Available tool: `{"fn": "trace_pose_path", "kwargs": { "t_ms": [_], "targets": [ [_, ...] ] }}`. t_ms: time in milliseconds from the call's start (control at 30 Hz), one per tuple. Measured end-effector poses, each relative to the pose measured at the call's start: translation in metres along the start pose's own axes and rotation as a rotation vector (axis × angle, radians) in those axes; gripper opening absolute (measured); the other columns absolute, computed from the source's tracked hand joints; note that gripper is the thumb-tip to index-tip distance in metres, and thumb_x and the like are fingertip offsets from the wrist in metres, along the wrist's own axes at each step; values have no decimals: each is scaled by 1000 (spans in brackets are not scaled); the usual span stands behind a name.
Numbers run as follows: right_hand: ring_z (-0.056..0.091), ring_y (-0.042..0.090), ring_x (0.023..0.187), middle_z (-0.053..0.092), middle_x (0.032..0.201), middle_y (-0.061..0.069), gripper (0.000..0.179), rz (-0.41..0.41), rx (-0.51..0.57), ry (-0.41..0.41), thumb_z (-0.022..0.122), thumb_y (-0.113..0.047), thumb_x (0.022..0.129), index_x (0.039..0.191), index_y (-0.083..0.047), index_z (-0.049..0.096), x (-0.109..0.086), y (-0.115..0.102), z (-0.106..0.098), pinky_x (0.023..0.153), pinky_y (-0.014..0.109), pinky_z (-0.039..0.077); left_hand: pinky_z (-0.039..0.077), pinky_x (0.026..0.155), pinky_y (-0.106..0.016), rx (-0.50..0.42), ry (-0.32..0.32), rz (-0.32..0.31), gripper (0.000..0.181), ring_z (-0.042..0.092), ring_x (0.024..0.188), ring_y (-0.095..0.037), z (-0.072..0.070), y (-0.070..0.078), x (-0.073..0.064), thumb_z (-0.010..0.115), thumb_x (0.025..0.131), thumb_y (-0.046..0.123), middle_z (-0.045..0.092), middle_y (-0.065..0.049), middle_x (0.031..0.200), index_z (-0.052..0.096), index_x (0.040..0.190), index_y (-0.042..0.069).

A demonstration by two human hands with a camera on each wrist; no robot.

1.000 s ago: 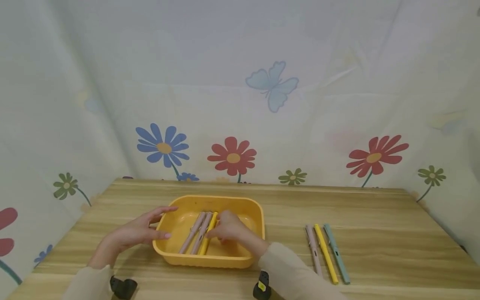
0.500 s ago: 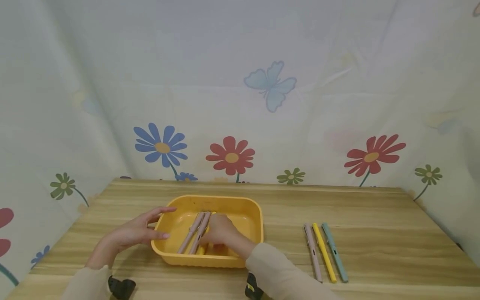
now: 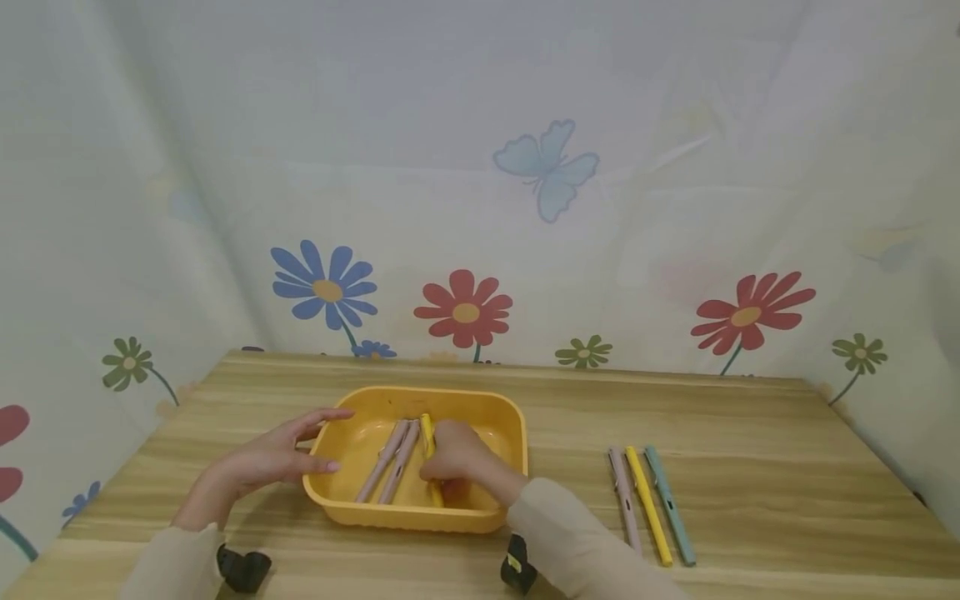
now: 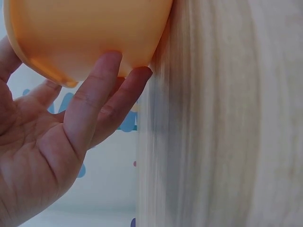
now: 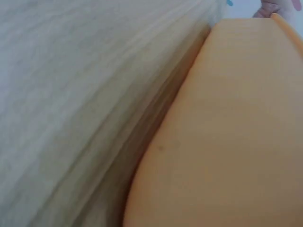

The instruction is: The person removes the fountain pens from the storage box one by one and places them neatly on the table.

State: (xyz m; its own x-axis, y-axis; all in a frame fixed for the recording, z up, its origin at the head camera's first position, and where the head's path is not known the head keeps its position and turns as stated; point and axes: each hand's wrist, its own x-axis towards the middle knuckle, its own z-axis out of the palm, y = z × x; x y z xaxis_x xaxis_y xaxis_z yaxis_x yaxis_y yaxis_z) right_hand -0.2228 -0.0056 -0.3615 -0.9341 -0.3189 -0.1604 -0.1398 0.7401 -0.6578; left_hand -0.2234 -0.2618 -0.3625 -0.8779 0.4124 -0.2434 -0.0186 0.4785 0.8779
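Note:
A yellow plastic basin stands on the wooden table. My left hand holds its left end, thumb and index finger over the rim. In the left wrist view, other fingers of that hand rest against the outer wall. Inside the basin, my right hand pinches a yellow pen, partly hidden by the fingers. Two pinkish pens, one on the left and one on the right, lie side by side just left of it. The right wrist view shows mostly the basin's outer wall, with the right hand hidden.
Right of the basin, a pinkish pen, a yellow pen and a blue-green pen lie in a row on the table. A flower-printed cloth hangs behind the table and at both sides.
My right hand first moves left over the yellow pen, then back right with it, leaving a gap to the pinkish pens. The left hand stays at the basin's end.

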Motion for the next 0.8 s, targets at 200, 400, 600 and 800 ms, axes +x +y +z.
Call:
{"fn": "trace_pose_path", "kwargs": {
  "t_ms": [200,400,600,800],
  "targets": [
    [55,16,40,56,59,8,23,-7,106,-14,67,-1,70,92,5,60,-3,5,-10,40,27,48,51,79,-44,-3,0,-9,75,13,126,-55,0,3,0,70,80,19,6,-31,145,27,141,11],
    [55,13,41,59,58,7,42,-45,212,-8,66,3,71,112,4,58,-7,11,-22,42,30,51,52,78,-43,-18,-2,-20,75,17,126,-55,0,4,-1,70,80,18,7,-32,144,28,141,11],
    [58,13,46,62,69,7,56,-63,302,13,71,-2,74,126,2,51,-16,16,-39,45,31,52,51,79,-44,-9,1,-23,75,16,126,-55,1,3,0,70,79,18,8,-32,144,28,141,12],
    [60,15,51,61,75,8,56,-67,335,42,73,-9,76,128,-5,52,-24,20,-54,50,35,53,51,79,-44,-15,-1,-13,75,20,125,-54,0,2,0,69,80,18,7,-32,144,27,141,11]
  ]
}}
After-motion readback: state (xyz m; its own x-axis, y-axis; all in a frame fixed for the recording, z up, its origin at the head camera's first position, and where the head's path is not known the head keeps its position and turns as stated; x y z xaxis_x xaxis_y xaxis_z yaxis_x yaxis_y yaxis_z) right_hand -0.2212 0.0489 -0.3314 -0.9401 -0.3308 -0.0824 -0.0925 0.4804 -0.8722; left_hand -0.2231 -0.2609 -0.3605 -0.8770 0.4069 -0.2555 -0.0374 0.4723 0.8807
